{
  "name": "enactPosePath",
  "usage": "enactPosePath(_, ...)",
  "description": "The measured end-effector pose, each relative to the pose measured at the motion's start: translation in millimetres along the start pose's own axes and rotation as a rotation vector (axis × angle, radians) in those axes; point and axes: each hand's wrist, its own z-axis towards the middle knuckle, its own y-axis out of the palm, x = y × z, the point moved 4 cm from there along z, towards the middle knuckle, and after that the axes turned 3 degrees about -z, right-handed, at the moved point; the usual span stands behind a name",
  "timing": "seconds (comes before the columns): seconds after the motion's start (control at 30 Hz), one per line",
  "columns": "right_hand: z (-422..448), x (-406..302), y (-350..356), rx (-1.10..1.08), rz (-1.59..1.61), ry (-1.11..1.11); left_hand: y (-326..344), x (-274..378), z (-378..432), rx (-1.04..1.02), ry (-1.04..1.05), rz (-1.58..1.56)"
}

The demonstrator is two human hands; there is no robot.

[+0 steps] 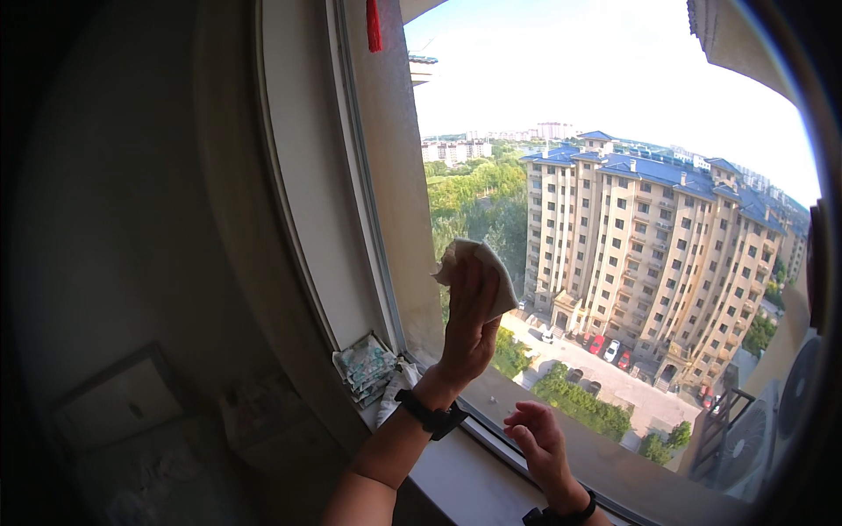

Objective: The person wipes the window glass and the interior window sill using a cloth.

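Observation:
My left hand (470,319) holds a folded white cloth (500,283) flat against the window pane (483,217), with its fingers spread upward over the cloth. A black band is around that wrist. Lower and to the right, my right hand (538,437) is raised near the bottom of the window, its fingers loosely curled and holding nothing. It also wears a black wristband. Whether its fingertips touch the glass, I cannot tell.
Soft printed packets (366,369) and a crumpled white cloth (396,391) lie in the sill's left corner. The white windowsill (460,470) runs below the window frame (375,243). A red tassel (373,26) hangs at the top. Outside stand air-conditioner units (750,440).

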Motion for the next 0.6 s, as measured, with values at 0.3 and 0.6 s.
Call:
enactPosePath(0.3, 37, -28, 21, 0.009, -0.163, -0.158, -4, -37, 22, 0.109, -0.134, -0.066)
enactPosePath(0.6, 39, -35, 33, -0.006, -0.122, -0.155, -62, -117, 74, 0.27, -0.265, -0.143)
